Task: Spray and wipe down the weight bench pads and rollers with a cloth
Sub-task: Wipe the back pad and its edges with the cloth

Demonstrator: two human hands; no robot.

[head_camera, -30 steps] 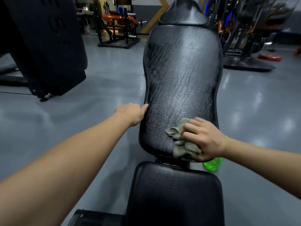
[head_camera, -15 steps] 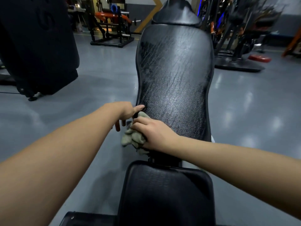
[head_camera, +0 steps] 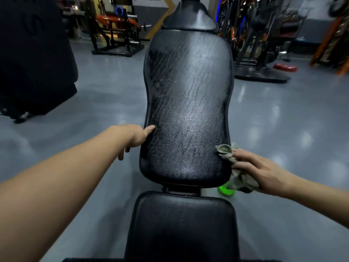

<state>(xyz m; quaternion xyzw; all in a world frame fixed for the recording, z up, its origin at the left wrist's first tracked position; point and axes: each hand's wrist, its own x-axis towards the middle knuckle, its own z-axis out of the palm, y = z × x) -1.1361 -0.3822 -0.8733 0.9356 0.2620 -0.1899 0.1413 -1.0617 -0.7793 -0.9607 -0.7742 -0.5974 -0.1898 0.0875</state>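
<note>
Head camera: you face the seat end of a black weight bench in a gym, both bare arms stretched out over it. The long back pad [head_camera: 188, 103] runs away from you, narrow at the waist, its creased vinyl streaked and glossy. The smaller seat pad [head_camera: 181, 229] lies nearest you, with a narrow gap and a metal bracket between the two. Your right hand [head_camera: 258, 171] lies on a crumpled grey-green cloth [head_camera: 237, 172] at the lower right edge of the back pad. Its fingers [head_camera: 245, 157] are nearly straight and spread over the fabric, pressing it against the pad's side rather than closing round it. One corner of the cloth pokes up onto the pad's top surface. Your left hand [head_camera: 135, 137] is at the opposite, left edge, thumb [head_camera: 150, 128] resting on the pad's top. The other fingers hang loosely curled beside the edge and hold nothing. Just below the cloth, a bright green object [head_camera: 224, 190] sits on the grey floor [head_camera: 283, 120], mostly hidden by the cloth and the pad. A large dark piece of equipment [head_camera: 34, 53] fills the upper left. Farther back stands a rack with orange padding [head_camera: 113, 20]. To the right are dark machine frames [head_camera: 255, 38], with a red disc [head_camera: 285, 67] on the floor near them.
</note>
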